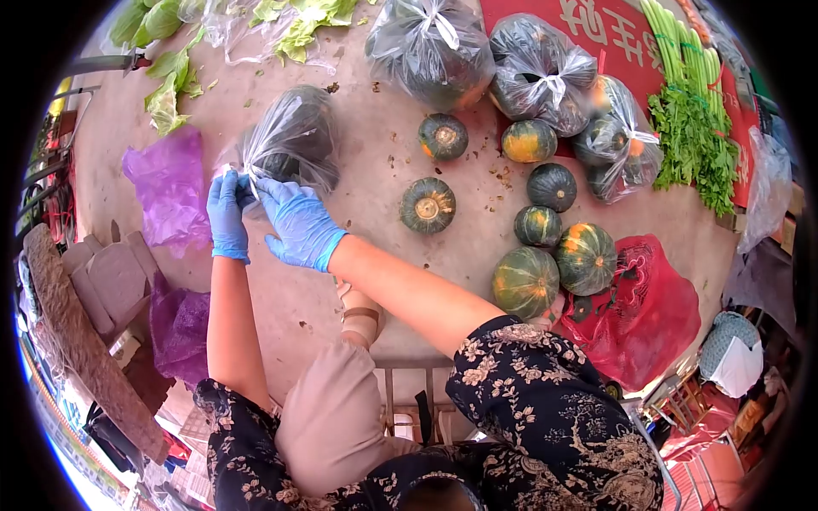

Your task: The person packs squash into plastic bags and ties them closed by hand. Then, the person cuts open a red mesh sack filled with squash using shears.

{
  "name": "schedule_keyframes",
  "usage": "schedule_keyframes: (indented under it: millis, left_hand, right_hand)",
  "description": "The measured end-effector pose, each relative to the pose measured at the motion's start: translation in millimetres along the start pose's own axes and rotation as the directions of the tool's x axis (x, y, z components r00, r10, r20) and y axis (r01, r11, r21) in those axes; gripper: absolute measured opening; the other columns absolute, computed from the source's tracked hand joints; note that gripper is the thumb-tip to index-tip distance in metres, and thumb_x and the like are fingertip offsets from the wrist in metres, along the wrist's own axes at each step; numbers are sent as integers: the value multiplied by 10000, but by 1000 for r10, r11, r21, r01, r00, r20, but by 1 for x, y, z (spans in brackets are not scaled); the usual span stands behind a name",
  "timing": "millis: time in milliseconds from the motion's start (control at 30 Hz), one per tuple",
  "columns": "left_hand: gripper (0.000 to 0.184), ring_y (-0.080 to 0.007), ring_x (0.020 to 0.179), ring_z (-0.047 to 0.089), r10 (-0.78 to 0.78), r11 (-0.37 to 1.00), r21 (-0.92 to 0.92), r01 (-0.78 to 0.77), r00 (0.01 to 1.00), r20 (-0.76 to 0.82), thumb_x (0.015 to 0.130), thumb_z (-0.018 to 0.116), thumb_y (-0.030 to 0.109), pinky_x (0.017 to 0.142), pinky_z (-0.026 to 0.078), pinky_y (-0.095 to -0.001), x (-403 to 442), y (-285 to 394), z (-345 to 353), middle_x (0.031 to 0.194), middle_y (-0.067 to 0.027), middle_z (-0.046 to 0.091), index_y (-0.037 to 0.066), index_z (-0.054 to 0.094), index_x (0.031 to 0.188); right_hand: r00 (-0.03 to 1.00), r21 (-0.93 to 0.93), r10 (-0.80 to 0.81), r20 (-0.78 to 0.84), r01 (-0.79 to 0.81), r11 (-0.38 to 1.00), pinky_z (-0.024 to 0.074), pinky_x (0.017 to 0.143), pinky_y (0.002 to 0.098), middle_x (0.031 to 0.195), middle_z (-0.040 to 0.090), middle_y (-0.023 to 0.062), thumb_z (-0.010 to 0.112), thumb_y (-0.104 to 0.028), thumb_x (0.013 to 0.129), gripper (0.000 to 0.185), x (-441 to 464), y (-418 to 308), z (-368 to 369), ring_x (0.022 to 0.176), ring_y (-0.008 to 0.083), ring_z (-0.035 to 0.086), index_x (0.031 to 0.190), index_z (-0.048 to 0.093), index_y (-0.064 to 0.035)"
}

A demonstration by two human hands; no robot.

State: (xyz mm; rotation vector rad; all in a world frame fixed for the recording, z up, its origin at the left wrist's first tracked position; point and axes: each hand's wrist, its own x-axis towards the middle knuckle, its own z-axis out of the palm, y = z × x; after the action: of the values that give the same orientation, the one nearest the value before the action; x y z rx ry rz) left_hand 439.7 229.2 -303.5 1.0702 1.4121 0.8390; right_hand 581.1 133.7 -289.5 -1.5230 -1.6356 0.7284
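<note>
bundled celery (692, 119), loose leaves (173, 89), probably cardboard (115, 285)

Blue gloves (298, 228), purple mesh bag (181, 332), orange-mottled green pumpkin (586, 259)

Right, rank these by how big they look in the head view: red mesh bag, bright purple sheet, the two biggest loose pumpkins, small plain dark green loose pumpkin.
1. Red mesh bag
2. Bright purple sheet
3. Left big pumpkin and right big pumpkin: too alike to rank
4. Small dark pumpkin
</note>
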Motion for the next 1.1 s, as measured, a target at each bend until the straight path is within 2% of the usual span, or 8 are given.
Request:
schedule_keyframes:
  millis: [100,200,300,467,600,800,933,1100]
  left_hand:
    - [230,-174,683,585,275,573,742,-349,934,227,825,577,232,634,464,-327,-33,25,29,752,-106,592,22,546,914]
    - [295,-323,717,595,218,-136,888,-439,861,459,806,557,225,656,465,-400,-60,50,58,831,-158,613,13,525,1009]
    - [353,-321,765,586,149,-125,881,-455,870,471,809,549,239,682,458,-402,-86,77,92,901,-155,604,3,509,1068]
    - [392,-341,853,547,348,249,470,-847,532,772,804,550,162,758,426,-405,-124,43,152,1006,-191,563,-12,474,1147]
    - [415,-350,958,549,217,380,347,-858,447,868,806,569,211,821,441,-392,-127,-5,176,1067,-201,562,9,485,1158]
    - [365,-237,870,614,-325,625,592,-509,519,790,821,581,231,795,468,-340,-144,-42,184,989,-173,609,39,549,1130]
    - [320,-247,882,619,-401,717,576,-393,444,801,830,567,230,797,475,-337,-169,-54,196,970,-160,630,37,574,1085]
    - [298,-206,890,611,-475,722,580,-378,339,812,846,547,215,788,475,-317,-194,-26,235,972,-133,633,24,578,1073]
  right_hand:
    - [999,-19,-1,32,2,1000,354,826,394,1178,409,135,590,-198,669,524,-11,6,0,1008,286,421,1140,455,-11]
    - [997,65,64,-36,-61,996,347,840,400,1206,396,127,571,-157,668,483,-19,13,10,1013,290,412,1122,468,-28]
    - [959,215,137,-248,-83,973,390,849,413,1123,478,147,558,-152,703,368,-31,22,-11,981,318,474,1043,514,-20]
    - [920,224,183,-346,-109,969,420,831,406,1008,546,142,574,-161,723,318,-76,77,-71,940,317,518,1014,554,-35]
    - [940,-324,254,-229,-320,890,448,773,417,984,562,111,569,-250,730,228,-138,139,-179,878,304,539,898,615,-103]
    - [423,-617,902,87,-688,382,454,817,418,969,607,210,528,-489,761,532,-228,189,-288,910,348,584,954,592,3]
    - [654,-432,743,-143,-716,548,452,804,422,959,604,210,526,-443,774,444,-242,183,-262,891,346,583,942,607,-40]
    - [722,155,664,197,-691,706,451,785,335,901,638,128,501,-385,832,380,-246,182,-316,852,247,600,976,627,-57]
